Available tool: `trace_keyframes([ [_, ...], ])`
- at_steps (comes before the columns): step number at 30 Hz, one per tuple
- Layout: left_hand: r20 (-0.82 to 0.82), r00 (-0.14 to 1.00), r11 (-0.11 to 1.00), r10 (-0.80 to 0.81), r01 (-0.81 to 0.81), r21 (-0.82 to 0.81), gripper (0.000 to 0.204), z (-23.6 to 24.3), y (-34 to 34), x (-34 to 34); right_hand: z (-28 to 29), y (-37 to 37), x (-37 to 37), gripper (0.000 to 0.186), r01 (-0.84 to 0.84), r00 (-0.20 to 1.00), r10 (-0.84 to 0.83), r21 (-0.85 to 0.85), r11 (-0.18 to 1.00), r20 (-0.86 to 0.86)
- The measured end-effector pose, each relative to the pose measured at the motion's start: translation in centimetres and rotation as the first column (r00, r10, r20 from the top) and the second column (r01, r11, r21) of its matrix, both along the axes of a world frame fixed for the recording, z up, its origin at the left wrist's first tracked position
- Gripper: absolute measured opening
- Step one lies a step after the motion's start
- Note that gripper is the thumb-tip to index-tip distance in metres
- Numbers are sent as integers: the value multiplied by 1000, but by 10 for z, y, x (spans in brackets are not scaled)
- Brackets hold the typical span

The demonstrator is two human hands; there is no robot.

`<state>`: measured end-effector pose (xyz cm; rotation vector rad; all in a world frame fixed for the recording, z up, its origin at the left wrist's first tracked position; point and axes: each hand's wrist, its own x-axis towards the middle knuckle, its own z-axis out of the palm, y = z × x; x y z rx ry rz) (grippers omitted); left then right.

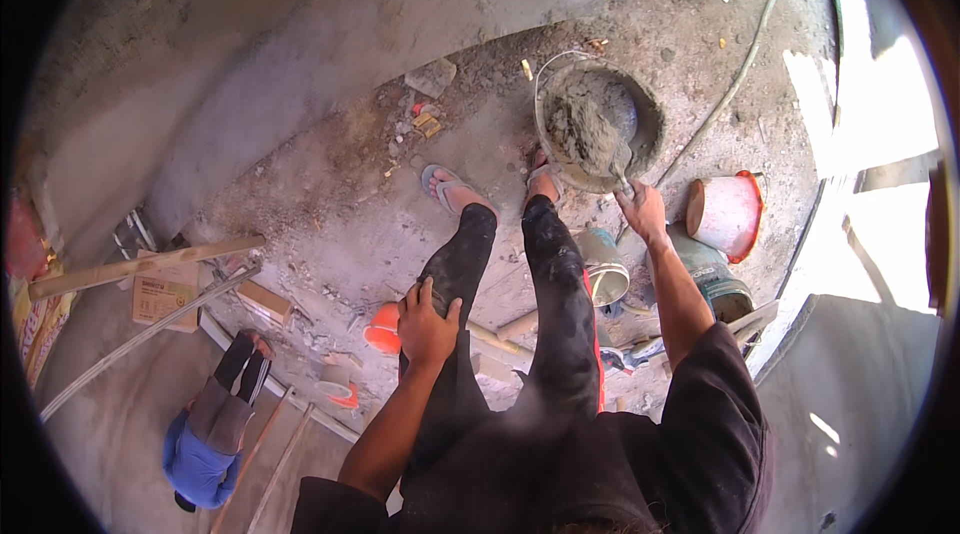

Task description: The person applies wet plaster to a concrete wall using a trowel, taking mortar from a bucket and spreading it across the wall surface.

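Note:
My right hand point(642, 209) grips the handle of a trowel point(618, 149), whose blade lies in wet grey mortar inside a round bucket point(650, 104) with a thin wire handle, standing just beyond my feet. The blade is partly hidden under mortar. My left hand point(425, 324) rests on my left leg around the knee, its fingers bent and apart, with nothing visible held in it. My sandaled feet point(455, 189) stand on the dusty, debris-strewn ground, the right one beside the bucket.
A hose point(720, 109) runs past the bucket. A red-rimmed bucket point(720, 216), more buckets point(602, 259), an orange container point(383, 329), planks point(150, 264) and a cardboard box point(160, 301) lie around me. A person in blue point(200, 454) is at lower left, near a plastered wall.

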<state>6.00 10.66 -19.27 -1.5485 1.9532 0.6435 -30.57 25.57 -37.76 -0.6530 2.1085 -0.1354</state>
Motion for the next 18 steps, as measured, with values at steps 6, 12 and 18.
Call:
trace_keyframes([
  [6,-4,1000,999,14,-14,33,61,1,4,-2,36,4,-29,33,-79,978,88,54,995,-190],
  [12,-19,967,942,253,-242,233,75,-3,9,22,225,-104,-40,21,-259,916,172,-205,944,-363],
  [18,-195,676,681,711,-592,431,84,19,-15,72,440,-198,-13,21,-714,677,589,-200,671,-443],
])
